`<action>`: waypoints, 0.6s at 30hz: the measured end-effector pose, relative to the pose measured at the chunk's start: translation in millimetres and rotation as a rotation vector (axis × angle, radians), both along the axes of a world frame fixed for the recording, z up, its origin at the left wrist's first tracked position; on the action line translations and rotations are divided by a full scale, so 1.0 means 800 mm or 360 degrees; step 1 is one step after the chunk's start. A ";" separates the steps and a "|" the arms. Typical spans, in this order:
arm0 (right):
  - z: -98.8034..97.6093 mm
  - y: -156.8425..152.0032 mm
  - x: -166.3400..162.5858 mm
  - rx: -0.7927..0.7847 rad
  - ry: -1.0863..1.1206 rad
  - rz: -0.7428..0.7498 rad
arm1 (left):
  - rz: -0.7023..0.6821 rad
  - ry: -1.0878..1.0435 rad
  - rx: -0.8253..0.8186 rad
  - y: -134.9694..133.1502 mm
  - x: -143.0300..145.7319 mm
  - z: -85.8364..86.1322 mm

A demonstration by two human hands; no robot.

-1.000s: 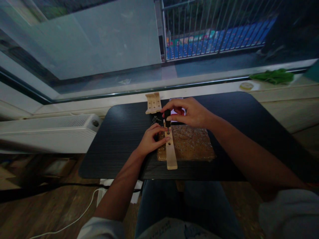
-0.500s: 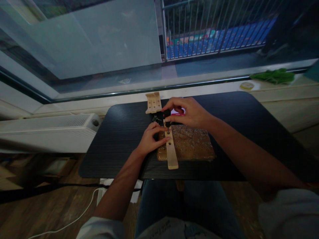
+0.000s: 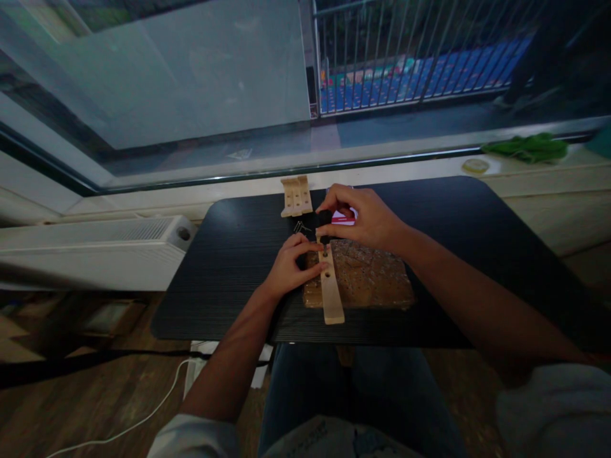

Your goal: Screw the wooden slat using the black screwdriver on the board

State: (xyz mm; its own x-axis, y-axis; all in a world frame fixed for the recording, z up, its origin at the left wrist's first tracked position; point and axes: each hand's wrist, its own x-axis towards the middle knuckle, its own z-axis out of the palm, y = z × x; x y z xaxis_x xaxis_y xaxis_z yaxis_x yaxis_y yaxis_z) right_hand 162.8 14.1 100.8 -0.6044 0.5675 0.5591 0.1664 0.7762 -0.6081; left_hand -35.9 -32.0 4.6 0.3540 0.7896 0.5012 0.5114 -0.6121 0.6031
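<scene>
My right hand (image 3: pixel 365 216) grips the black handle of a short screwdriver (image 3: pixel 325 220) between thumb and fingers. Its tip points down into a hole in a pale wooden strip (image 3: pixel 333 302). My left hand (image 3: pixel 293 267) pinches that strip, thumb and forefinger on either side of the hole. The strip lies across the left part of a brown block (image 3: pixel 372 277) that looks wrapped in clear film, its near end sticking out past the block's edge. Another hole shows in the strip below my thumb. Several screws (image 3: pixel 300 227) lie just beyond my left hand.
More pale wooden pieces with holes (image 3: pixel 296 197) lie together at the far edge of the black table (image 3: pixel 214 267). Something pink and white (image 3: pixel 344 217) shows behind my right hand. On the sill are a yellowish round item (image 3: pixel 475 166) and something green (image 3: pixel 529 147). A radiator (image 3: pixel 95 251) stands left.
Both hands stay in the same place, with the screwdriver still upright over the strip. The whole view has shifted very slightly.
</scene>
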 end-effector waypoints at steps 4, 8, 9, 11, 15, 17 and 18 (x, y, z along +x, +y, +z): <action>0.001 -0.002 0.000 0.0071 -0.0027 -0.0046 | -0.0005 -0.0002 -0.0011 0.000 0.001 0.001; 0.000 0.001 0.001 0.0201 -0.0047 0.0018 | 0.0007 0.0014 -0.0004 0.000 0.001 0.002; -0.001 0.002 0.001 0.0242 -0.0046 0.0035 | 0.0007 0.0014 0.0000 0.000 0.001 0.002; -0.002 0.004 0.001 0.0317 -0.0038 0.0061 | 0.0003 0.0012 0.0006 0.000 0.001 0.002; 0.001 0.006 0.006 0.0384 -0.0072 0.0124 | -0.0019 -0.0005 0.0014 0.000 0.001 0.002; 0.004 0.006 0.010 0.0376 -0.0140 0.0178 | -0.0021 -0.0016 0.0007 0.000 0.001 0.002; 0.006 0.006 0.013 0.0356 -0.0173 0.0207 | -0.0023 -0.0019 0.0002 0.000 0.001 0.002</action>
State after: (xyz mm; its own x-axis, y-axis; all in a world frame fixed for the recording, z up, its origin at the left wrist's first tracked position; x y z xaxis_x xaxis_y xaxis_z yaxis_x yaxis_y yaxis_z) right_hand 172.9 18.7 105.7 -0.7274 0.3513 0.5895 0.1117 0.9082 -0.4034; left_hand -35.2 -32.2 6.2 0.3593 0.7839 0.5064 0.4953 -0.6201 0.6084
